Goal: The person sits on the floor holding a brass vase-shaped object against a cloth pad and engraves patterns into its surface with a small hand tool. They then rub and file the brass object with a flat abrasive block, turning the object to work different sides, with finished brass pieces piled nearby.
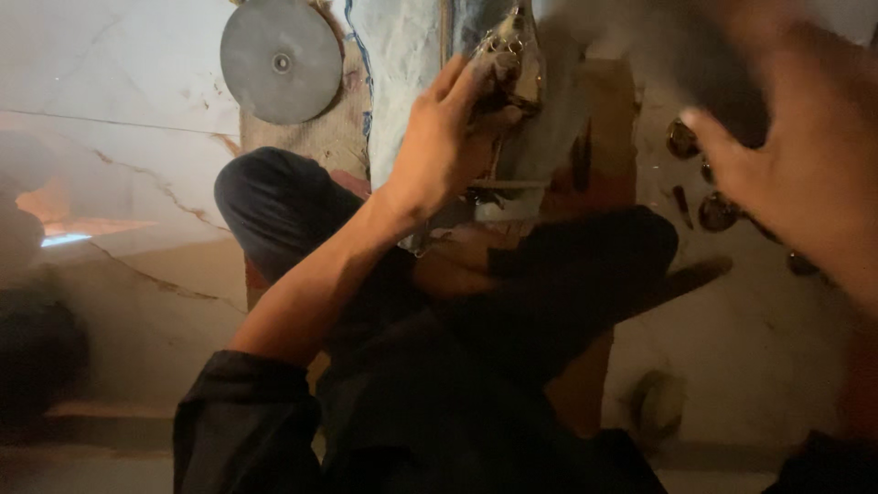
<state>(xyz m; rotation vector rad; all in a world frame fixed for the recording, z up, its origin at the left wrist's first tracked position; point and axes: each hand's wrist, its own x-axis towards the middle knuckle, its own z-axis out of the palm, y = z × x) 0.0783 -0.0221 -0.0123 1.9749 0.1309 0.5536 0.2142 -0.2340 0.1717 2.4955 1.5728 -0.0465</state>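
Note:
My left hand (448, 137) reaches forward from a dark sleeve and grips a shiny, ornate metal piece (512, 59) that stands over a pale blue-white cloth (402, 55). My right hand (805, 146) is raised close to the camera at the right, blurred, with fingers spread and nothing visibly in it. My knees in dark trousers (274, 206) are folded below the hands on the floor.
A round grey metal disc (281, 61) lies at the top left on a woven mat (320, 137). Several small round dark metal pieces (718, 210) lie on the marble floor (119, 101) at the right. A dark bulky shape (37, 338) sits at the left edge.

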